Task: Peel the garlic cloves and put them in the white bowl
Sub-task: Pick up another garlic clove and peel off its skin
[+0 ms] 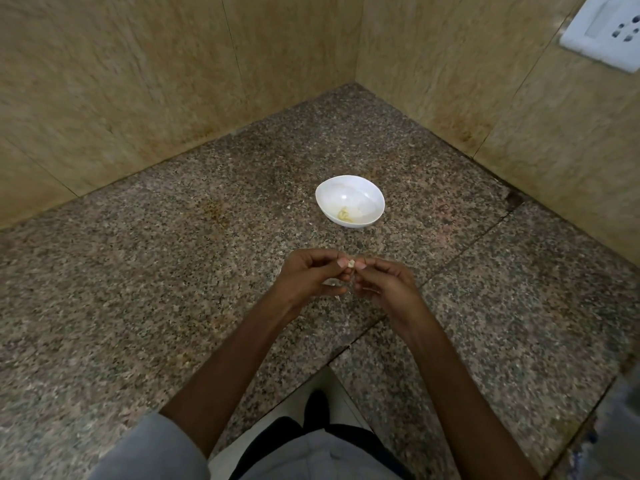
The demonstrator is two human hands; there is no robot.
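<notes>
A small pale garlic clove [350, 264] is pinched between the fingertips of both hands above the speckled granite counter [173, 289]. My left hand [311, 275] grips it from the left, my right hand [384, 282] from the right, thumbs nearly touching. The white bowl [360, 192] stands on the counter beyond the hands, toward the corner. A few yellowish peeled cloves [344, 214] lie at its bottom. Thin bits of papery skin [337, 296] show under the hands.
Beige stone walls [173, 81] meet in a corner behind the bowl. A white wall socket [606, 32] sits at the top right. The counter's inner corner edge [325, 368] lies below the forearms, with the floor and a dark shoe under it.
</notes>
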